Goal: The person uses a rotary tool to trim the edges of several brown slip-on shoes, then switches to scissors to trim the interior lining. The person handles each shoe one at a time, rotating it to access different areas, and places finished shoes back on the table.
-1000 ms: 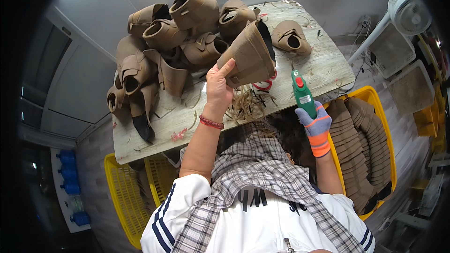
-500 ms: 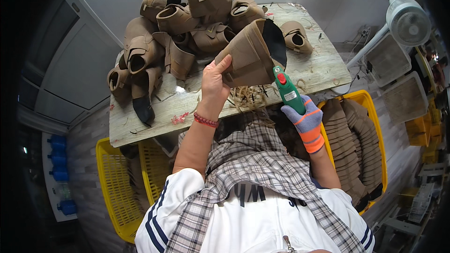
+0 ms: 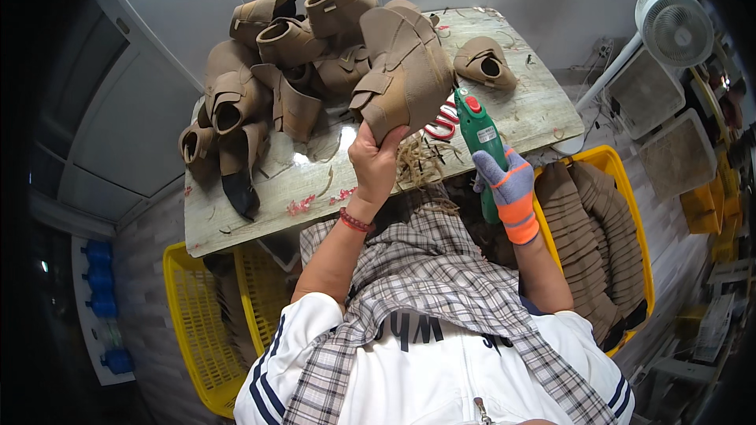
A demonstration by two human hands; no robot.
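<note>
My bare left hand (image 3: 375, 161) pinches the lower end of a brown shoe upper (image 3: 413, 71) and holds it up above the table. Its side faces me, with a strap across it. In my right hand (image 3: 508, 189), wearing a grey and orange glove, is a green handheld electric cutter (image 3: 482, 138) with a red button. The cutter's tip points up, close to the upper's right edge; whether they touch I cannot tell. On the table behind, several like brown uppers (image 3: 287, 43) lie heaped to the left. A single upper (image 3: 486, 63) sits apart at the right.
The worn wooden table (image 3: 260, 224) carries thread and trimmings (image 3: 417, 161), plus a red-and-white looped thing (image 3: 443, 122). Yellow baskets stand at both sides: the right basket (image 3: 610, 159) with stacked brown pieces, the left basket (image 3: 185, 330) with some too. A white fan (image 3: 673, 24) stands at right.
My left hand has turned the upper, so its black-lined opening no longer shows and its strapped side does. The cutter now points more steeply upward. The red-and-white looped thing has come into view.
</note>
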